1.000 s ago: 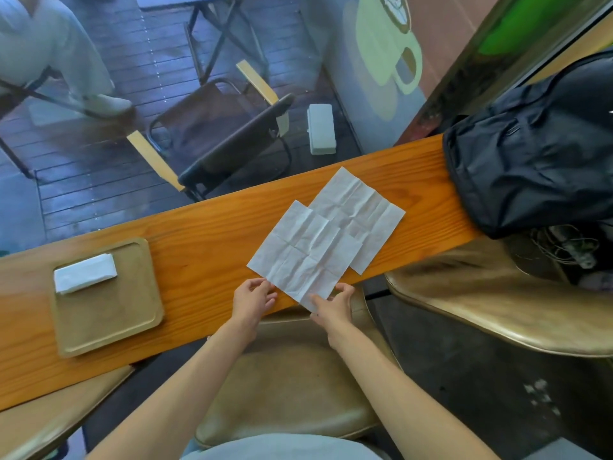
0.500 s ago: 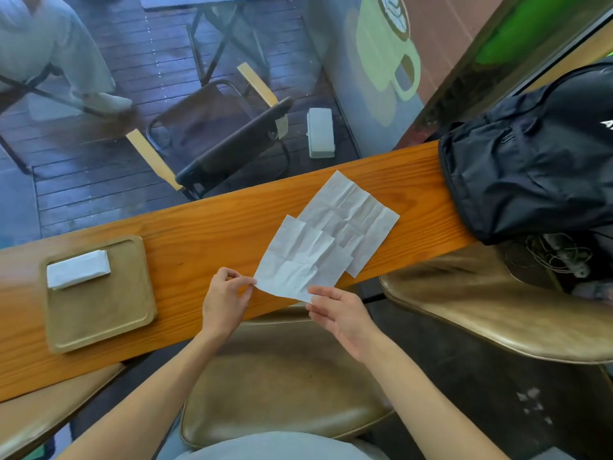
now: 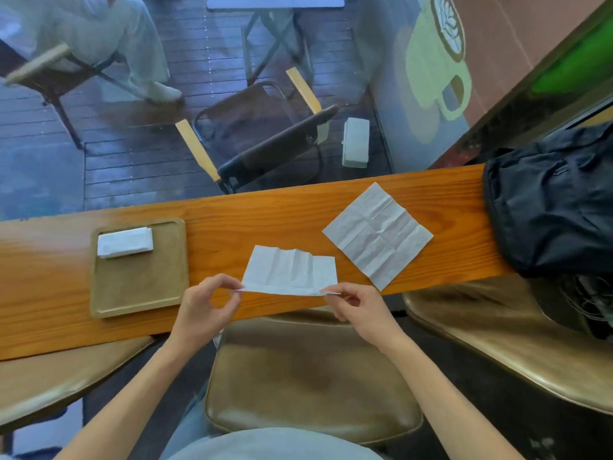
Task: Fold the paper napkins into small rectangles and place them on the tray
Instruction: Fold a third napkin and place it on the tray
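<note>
A white paper napkin [image 3: 290,273] hangs just above the wooden counter [image 3: 49,293], creased and partly doubled over. My left hand [image 3: 204,308] pinches its near left corner and my right hand [image 3: 360,305] pinches its near right corner. A second napkin [image 3: 378,235] lies flat and unfolded on the counter to the right, turned like a diamond. On the left sits a brown tray [image 3: 142,293] with one folded napkin rectangle [image 3: 125,242] at its far end.
A black backpack [image 3: 557,207] rests on the counter's right end. Brown padded stools [image 3: 311,373] stand below the near edge. Beyond the far edge is a glass pane with a chair, a table and a seated person outside.
Both hands have lifted the top napkin off the one beneath and carried it left toward the middle of the counter. The lower napkin stays flat on the right.
</note>
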